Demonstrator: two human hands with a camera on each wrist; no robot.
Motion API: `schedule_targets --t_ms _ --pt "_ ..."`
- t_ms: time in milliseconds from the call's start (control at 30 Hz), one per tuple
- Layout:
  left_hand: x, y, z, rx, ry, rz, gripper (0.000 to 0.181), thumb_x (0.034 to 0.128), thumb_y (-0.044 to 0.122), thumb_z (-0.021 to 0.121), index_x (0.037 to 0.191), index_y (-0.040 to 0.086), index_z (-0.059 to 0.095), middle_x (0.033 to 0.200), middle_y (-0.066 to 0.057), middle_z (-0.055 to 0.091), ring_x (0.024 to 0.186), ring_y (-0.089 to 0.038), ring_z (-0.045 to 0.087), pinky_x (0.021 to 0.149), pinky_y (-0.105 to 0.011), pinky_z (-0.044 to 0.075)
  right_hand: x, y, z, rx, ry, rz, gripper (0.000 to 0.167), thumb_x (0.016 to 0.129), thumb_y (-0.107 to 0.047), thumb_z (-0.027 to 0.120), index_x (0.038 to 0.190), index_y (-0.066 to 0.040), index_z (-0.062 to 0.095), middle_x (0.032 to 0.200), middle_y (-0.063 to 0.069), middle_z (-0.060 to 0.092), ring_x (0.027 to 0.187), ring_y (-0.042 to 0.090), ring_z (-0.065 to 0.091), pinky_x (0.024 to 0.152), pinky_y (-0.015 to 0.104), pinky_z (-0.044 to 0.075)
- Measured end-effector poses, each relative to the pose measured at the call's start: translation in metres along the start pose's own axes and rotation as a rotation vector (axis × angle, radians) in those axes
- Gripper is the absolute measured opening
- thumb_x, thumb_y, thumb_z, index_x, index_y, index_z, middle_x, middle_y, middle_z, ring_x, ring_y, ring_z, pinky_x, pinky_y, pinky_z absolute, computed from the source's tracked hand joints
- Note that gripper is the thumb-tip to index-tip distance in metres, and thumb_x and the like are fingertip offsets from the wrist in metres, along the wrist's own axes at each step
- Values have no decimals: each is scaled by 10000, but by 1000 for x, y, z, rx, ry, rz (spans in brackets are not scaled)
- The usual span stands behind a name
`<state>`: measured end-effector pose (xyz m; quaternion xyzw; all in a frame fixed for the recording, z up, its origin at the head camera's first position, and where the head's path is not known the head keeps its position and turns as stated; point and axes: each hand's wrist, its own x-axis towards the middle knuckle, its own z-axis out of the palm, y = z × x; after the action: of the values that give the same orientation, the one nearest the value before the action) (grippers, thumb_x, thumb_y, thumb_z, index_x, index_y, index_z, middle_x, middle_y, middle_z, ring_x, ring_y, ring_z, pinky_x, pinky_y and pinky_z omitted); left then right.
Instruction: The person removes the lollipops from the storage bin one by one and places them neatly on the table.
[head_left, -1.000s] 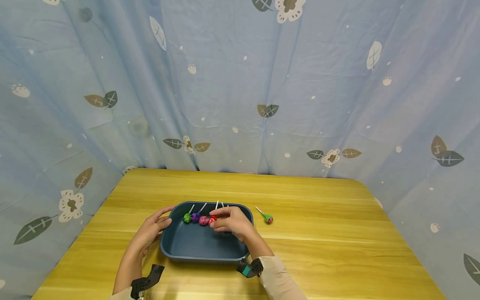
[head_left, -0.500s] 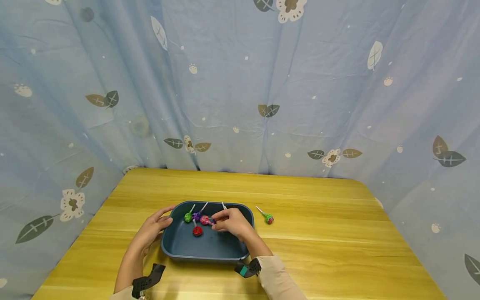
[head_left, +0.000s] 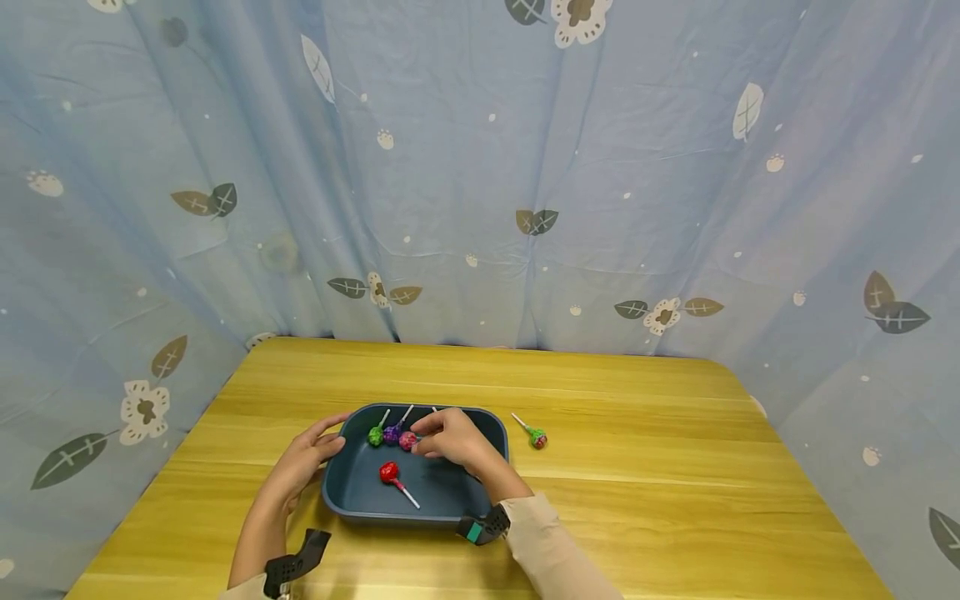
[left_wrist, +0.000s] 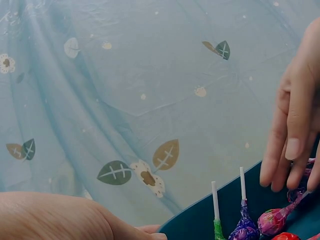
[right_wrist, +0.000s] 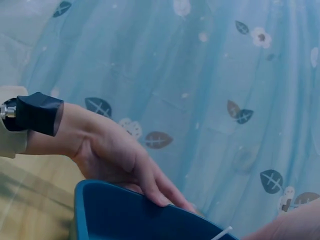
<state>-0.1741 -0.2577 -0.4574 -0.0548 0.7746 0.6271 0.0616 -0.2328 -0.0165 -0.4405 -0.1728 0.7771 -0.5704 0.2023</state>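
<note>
A dark blue tray [head_left: 408,518] sits on the table with several wrapped lollipops inside. My left hand [head_left: 300,458] grips its left rim, thumb over the edge and fingers outside. My right hand [head_left: 453,437] is over the back of the tray, fingers pointing down with a gap between thumb and index. Its fingertips are by a pink lollipop [head_left: 407,441]; contact is unclear. Left of that lie a purple lollipop [head_left: 392,434] and a green lollipop [head_left: 376,436]. A red lollipop [head_left: 388,472] lies nearer the front, stick towards me. Other lollipops are partly hidden under the right hand.
A green lollipop [head_left: 537,438] lies on the wooden table [head_left: 675,467], just right of the tray. A blue patterned curtain [head_left: 465,167] hangs behind the table and along both sides.
The red lollipop has come away from the row to the front of the tray, and its stick has swung towards me. The right hand has shifted slightly left; the left hand has stayed put.
</note>
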Motion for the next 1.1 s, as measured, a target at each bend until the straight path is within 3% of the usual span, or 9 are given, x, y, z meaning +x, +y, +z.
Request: schedule_targets --t_ms 200,400,633,867,1100 --pt "2 -3 -2 -4 -1 4 479 1022 113 441 1481 32 331 1407 -349 384 1226 -473 463 915 -543 453 6 -5 14 -62 -34 12 263 797 46 736 1059 45 708 977 120 677 797 172 649 725 345 558" --pt "1 -1 -2 2 6 3 483 1022 124 444 1482 33 329 1409 -349 384 1240 -483 446 914 -552 449 14 -8 28 -226 -57 14 256 779 -2 775 1029 24 726 940 82 694 733 187 675 644 301 557" --pt "0 1 1 8 10 -9 470 1025 104 434 1480 34 335 1408 -348 386 1230 -479 457 906 -542 458 16 -10 32 -278 -70 27 246 783 -9 777 1021 28 729 935 83 700 723 207 681 625 305 557" --pt "0 1 0 -6 -4 2 471 1023 92 437 1480 33 336 1400 -339 404 1224 -460 471 916 -530 456 19 -14 39 -554 -82 -34 259 749 -106 827 988 -32 755 918 21 721 744 82 605 641 214 493" --pt "0 1 0 -23 -6 1 474 1020 78 435 1480 26 332 1395 -338 410 1217 -451 480 900 -514 470 21 -13 47 -648 -127 -70 152 745 -101 822 884 -84 764 751 -72 674 674 40 542 609 180 448"
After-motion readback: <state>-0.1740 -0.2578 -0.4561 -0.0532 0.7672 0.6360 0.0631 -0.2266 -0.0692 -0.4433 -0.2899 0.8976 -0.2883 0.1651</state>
